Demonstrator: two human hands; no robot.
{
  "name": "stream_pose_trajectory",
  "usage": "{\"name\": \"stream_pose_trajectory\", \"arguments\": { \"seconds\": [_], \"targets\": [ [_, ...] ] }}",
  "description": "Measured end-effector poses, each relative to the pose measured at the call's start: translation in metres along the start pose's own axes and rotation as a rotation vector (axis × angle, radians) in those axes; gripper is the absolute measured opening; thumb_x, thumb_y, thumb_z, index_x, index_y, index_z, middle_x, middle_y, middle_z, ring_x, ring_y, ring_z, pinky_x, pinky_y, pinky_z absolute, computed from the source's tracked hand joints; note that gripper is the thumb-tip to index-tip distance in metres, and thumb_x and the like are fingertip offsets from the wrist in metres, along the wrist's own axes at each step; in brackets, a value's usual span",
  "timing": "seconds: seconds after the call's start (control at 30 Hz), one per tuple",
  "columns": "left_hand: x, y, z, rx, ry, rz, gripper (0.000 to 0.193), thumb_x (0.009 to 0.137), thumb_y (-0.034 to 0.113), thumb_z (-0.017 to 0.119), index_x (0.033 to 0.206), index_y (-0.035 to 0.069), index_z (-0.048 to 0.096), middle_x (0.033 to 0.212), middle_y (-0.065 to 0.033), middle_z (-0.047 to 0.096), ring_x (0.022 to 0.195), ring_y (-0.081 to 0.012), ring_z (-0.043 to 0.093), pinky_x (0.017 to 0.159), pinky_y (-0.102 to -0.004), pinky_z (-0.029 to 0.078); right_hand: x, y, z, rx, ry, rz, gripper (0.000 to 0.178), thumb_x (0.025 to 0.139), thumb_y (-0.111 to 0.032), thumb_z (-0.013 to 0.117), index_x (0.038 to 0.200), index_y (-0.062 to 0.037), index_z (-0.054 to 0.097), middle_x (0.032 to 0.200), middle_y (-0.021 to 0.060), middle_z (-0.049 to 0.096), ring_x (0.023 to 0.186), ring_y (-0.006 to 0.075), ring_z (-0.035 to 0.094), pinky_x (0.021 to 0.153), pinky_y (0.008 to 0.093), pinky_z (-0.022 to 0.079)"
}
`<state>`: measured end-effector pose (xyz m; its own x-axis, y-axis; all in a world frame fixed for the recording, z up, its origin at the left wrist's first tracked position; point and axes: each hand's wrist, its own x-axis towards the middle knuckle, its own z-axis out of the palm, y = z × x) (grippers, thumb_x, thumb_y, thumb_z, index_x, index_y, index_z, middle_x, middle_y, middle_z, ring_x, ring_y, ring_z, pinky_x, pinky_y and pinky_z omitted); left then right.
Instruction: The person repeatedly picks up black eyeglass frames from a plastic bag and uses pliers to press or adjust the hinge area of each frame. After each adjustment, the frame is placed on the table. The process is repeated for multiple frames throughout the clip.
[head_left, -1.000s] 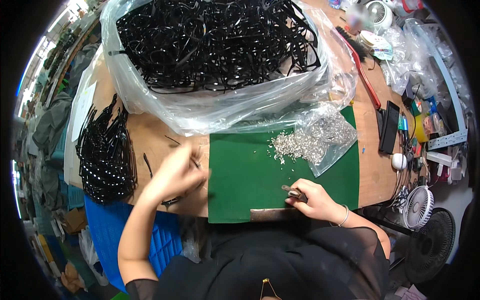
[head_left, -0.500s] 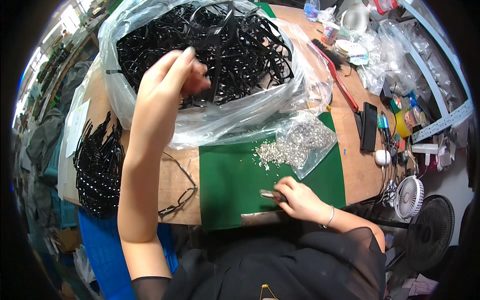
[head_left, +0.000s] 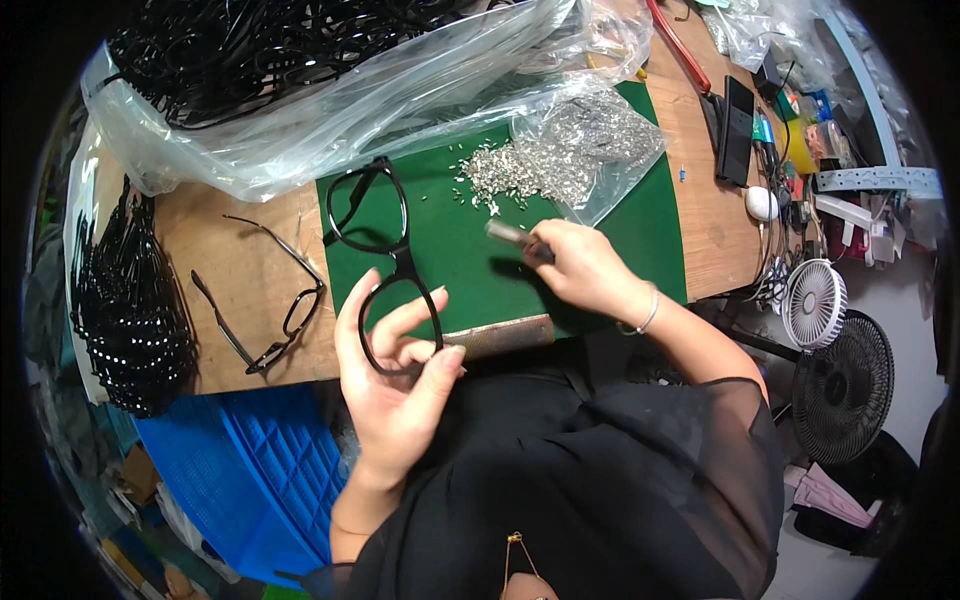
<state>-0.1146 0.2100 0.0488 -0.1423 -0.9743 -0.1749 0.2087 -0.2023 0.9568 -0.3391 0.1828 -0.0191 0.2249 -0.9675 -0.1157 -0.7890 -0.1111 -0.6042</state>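
Observation:
A black eyeglass frame [head_left: 404,268] is pinched by its nearer rim between the thumb and fingers of my left hand [head_left: 392,405], held up over the front left part of a green mat [head_left: 470,290]. My right hand [head_left: 592,268] is closed round a short tool [head_left: 512,236] with a metal tip and a dark handle; its exact kind is unclear. The tip points left, just nearer than a loose pile of tiny silvery pieces [head_left: 500,175]. More such pieces fill a clear bag [head_left: 605,140] beside the pile.
Another pair of glasses [head_left: 265,358] lies on the wood at left, near a bundle of black strips [head_left: 130,320]. A large plastic bag [head_left: 330,130] of black parts spans the back. A phone [head_left: 735,130] and cables lie right; a blue crate [head_left: 240,460] stands below the table's left edge.
My left hand has come down from the big bag toward me and now holds a black eyeglass frame. My right hand still grips the tool. The whole view has shifted.

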Motion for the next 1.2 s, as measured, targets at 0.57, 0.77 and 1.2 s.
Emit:
{"name": "stream_pose_trajectory", "arguments": {
  "seconds": [0.57, 0.77, 1.2],
  "targets": [
    [0.011, -0.026, 0.02, 0.298, -0.102, 0.308, 0.084, 0.07, -0.01, 0.064, 0.134, -0.001, 0.011, 0.119, -0.0211, 0.048, 0.078, -0.0156, 0.06, 0.071, -0.0256, 0.051, -0.022, -0.073, -0.019, 0.72, 0.079, 0.024, 0.012, 0.076, -0.005, 0.065, 0.08, 0.0, 0.054, 0.071, 0.0088, 0.055, 0.063, 0.0133, 0.054, 0.058, 0.0259, 0.044],
    [0.008, -0.029, 0.028, 0.341, -0.064, 0.365, 0.087, 0.068, -0.013, 0.062, 0.135, 0.001, 0.008, 0.123, -0.0198, 0.044, 0.084, -0.0151, 0.056, 0.075, -0.025, 0.049, -0.025, -0.078, -0.016, 0.982, 0.039, 0.132, 0.015, 0.084, -0.011, 0.061, 0.089, -0.0007, 0.051, 0.077, 0.0008, 0.054, 0.07, 0.0051, 0.05, 0.062, 0.0216, 0.043],
    [0.011, -0.027, 0.022, 0.058, -0.124, 0.284, 0.084, 0.07, -0.014, 0.059, 0.135, 0.002, 0.007, 0.126, -0.0196, 0.041, 0.105, -0.0241, 0.052, 0.087, -0.0338, 0.048, -0.016, -0.089, -0.021, 1.216, -0.116, 0.181, 0.018, 0.086, -0.015, 0.058, 0.096, -0.0015, 0.05, 0.087, -0.0008, 0.053, 0.08, 0.0044, 0.047, 0.071, 0.0214, 0.041]
  ]
}}
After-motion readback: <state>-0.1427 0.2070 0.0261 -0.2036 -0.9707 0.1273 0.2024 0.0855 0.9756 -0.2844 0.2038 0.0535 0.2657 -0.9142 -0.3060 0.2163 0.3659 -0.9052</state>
